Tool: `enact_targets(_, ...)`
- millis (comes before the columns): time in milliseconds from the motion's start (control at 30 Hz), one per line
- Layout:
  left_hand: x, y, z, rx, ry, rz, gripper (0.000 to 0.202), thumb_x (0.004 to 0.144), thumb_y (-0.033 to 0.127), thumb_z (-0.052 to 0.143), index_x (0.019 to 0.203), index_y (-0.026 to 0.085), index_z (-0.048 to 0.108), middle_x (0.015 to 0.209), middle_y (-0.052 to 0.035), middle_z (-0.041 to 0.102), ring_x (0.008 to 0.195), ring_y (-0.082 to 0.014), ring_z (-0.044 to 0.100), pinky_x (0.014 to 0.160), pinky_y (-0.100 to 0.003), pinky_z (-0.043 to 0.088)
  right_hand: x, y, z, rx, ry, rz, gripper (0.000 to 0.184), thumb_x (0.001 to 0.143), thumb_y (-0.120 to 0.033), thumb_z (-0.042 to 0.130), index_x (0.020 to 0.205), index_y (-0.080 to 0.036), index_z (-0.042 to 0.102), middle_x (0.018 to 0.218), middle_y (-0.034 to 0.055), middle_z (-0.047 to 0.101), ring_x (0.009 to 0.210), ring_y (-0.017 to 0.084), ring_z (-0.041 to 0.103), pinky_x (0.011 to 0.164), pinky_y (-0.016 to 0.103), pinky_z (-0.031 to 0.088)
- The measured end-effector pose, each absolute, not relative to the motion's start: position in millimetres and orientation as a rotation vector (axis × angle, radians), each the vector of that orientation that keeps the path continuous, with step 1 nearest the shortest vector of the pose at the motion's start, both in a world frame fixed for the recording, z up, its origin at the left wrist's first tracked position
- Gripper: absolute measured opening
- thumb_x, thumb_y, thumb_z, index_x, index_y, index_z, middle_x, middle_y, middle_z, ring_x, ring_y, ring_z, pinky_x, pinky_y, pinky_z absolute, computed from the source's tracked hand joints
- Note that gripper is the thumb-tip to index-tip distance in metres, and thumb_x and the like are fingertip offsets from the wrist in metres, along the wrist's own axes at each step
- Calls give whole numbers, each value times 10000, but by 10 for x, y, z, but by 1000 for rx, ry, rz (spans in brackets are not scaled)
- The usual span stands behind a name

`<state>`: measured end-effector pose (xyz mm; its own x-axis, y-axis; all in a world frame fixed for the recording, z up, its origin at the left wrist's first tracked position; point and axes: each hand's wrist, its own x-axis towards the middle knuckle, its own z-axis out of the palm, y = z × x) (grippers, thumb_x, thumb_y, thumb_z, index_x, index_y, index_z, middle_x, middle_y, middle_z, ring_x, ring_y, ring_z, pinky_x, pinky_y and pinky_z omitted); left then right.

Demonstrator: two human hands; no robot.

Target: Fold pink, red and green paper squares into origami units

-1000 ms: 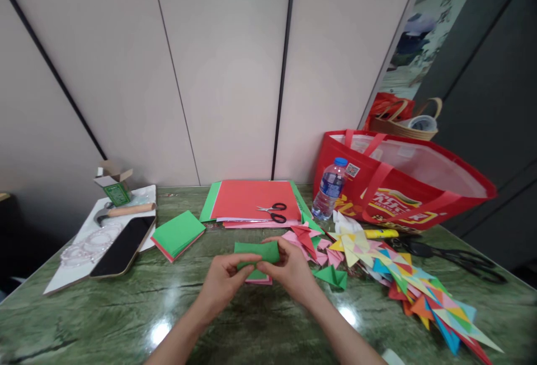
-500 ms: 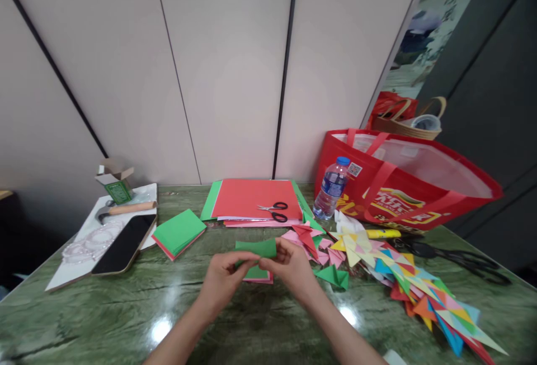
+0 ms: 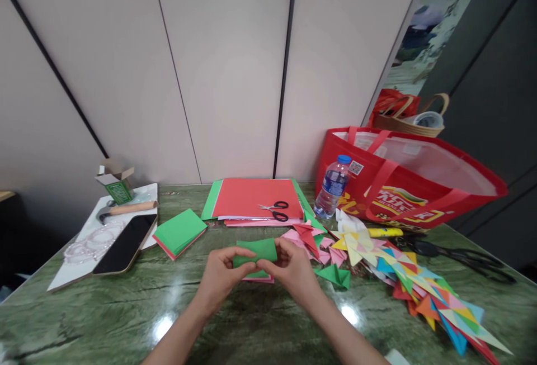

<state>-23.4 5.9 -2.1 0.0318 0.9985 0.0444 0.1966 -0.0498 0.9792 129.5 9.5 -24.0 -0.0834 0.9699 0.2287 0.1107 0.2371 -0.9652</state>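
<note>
Both my hands pinch one folded green paper [image 3: 257, 251] just above the green marble table [image 3: 104, 309]. My left hand [image 3: 220, 275] grips its left end with thumb and fingers closed. My right hand [image 3: 291, 270] grips the right end the same way. A small pink and green paper piece [image 3: 257, 277] lies on the table right under my hands. A folded green triangle [image 3: 335, 275] rests just right of my right hand.
A green square paper stack [image 3: 179, 232] lies at left beside a phone [image 3: 125, 243] and hammer [image 3: 123, 209] on a white board. Red and green sheets [image 3: 251, 198] with scissors [image 3: 274, 211] sit behind. Water bottle [image 3: 333, 187], red bag [image 3: 411, 183], colourful folded pieces [image 3: 411, 281] and black scissors [image 3: 465, 259] fill the right.
My hands have shifted slightly on the green paper and its fold is tighter and more rolled. Everything else on the table is unchanged.
</note>
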Motion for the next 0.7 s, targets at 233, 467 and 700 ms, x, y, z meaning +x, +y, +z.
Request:
enact_targets(233,-253,79,-14,1291,1235,1122,205,501,242,745,657,133,668,519,25,599,474,-112,563,462,-191,444,1293,90,-241,-973,-1335,1259,298,615,-236,661,869,-166,522,716,19,639,654,171,619,600,275,506)
enact_targets(467,-303,98,3,1192,1123,1102,266,509,234,748,720,119,632,665,-22,670,623,-206,659,601,-286,539,1307,135,-228,-903,-1212,1468,322,579,-311,674,822,-166,520,615,-10,620,583,181,643,608,330,532)
enact_targets(700,-329,134,-6,1128,1093,1151,365,527,197,738,854,111,600,674,-6,657,634,-172,639,648,-307,549,1367,170,-212,-861,-1173,1490,299,617,-262,616,879,-174,503,668,-18,589,635,168,640,654,341,517)
